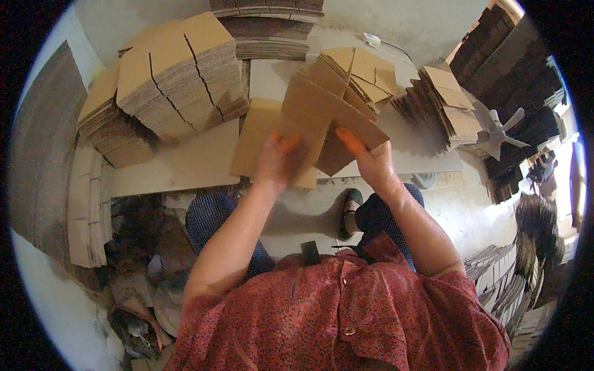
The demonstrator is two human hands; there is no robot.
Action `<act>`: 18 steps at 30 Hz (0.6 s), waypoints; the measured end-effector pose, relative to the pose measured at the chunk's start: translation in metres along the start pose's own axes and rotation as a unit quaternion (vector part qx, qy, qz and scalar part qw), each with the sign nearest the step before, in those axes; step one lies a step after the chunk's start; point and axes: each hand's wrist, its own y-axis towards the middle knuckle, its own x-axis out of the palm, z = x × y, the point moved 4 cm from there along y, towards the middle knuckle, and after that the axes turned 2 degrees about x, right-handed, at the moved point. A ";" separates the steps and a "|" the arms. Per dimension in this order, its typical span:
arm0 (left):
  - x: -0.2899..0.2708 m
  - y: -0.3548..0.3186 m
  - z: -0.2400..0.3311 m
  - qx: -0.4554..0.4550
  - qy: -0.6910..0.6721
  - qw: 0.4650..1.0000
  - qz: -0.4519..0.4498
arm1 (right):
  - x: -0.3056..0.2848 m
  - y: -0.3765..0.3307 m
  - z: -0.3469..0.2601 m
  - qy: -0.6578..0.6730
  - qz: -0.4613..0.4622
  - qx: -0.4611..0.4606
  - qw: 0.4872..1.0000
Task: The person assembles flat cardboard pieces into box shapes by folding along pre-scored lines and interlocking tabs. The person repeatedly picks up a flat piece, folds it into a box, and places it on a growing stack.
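Note:
My right hand (pixel 374 162) grips a brown cardboard piece (pixel 334 111) near its right end, the orange-covered thumb lying on top. Another cardboard piece (pixel 337 151) hangs at an angle below it, partly hidden, and I cannot tell whether the two are joined. My left hand (pixel 279 162), blurred by motion and also orange at a fingertip, is over a paler flat cardboard sheet (pixel 250 139). Whether its fingers are closed on anything does not show. Just beyond my hands, more crossed cardboard pieces (pixel 362 68) lie on the white table (pixel 179 173).
Tall stacks of slotted cardboard (pixel 179 74) stand at the table's left. A smaller leaning stack (pixel 448 108) is at the right, beside a white fan (pixel 498 133). A small white device (pixel 371 39) with a cable lies at the back. Dark cardboard piles (pixel 507 74) rise at the far right.

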 end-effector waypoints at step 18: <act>0.028 -0.063 0.022 0.407 0.457 0.790 0.030 | 0.001 -0.003 0.043 -0.079 -0.047 0.028 0.995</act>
